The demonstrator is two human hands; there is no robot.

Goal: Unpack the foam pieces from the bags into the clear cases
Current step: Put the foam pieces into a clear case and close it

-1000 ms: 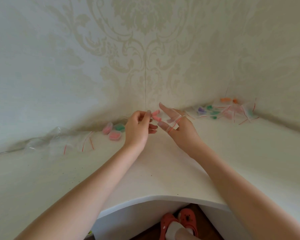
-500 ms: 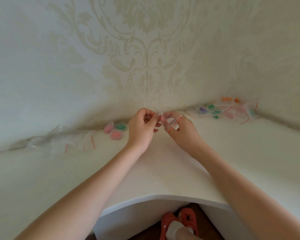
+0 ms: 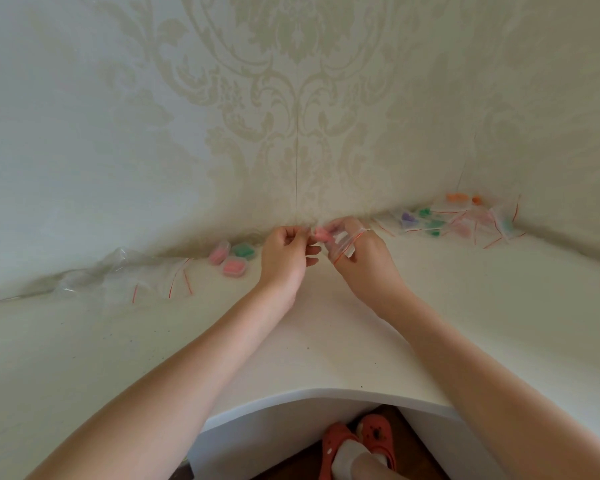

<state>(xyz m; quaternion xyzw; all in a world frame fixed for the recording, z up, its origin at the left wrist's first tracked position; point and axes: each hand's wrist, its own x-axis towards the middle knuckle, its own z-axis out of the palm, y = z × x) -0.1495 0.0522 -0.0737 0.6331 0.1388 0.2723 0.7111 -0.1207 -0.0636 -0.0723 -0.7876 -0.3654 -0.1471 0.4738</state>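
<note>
Fingers [image 3: 352,252] pinch one bag [image 3: 343,242] — three filled cases [image 3: 234,255].

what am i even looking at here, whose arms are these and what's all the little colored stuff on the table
There is no machine here: the camera sits on a person's head and looks down, so the arms are that person's own. The left hand and right hand meet over a white corner table against a papered wall. The right hand holds a small clear bag with a red strip; a pink foam piece shows between the two hands. To the left lie three small clear cases with pink and green foam inside, and beyond them empty bags. To the right sits a pile of bags still holding foam.
</note>
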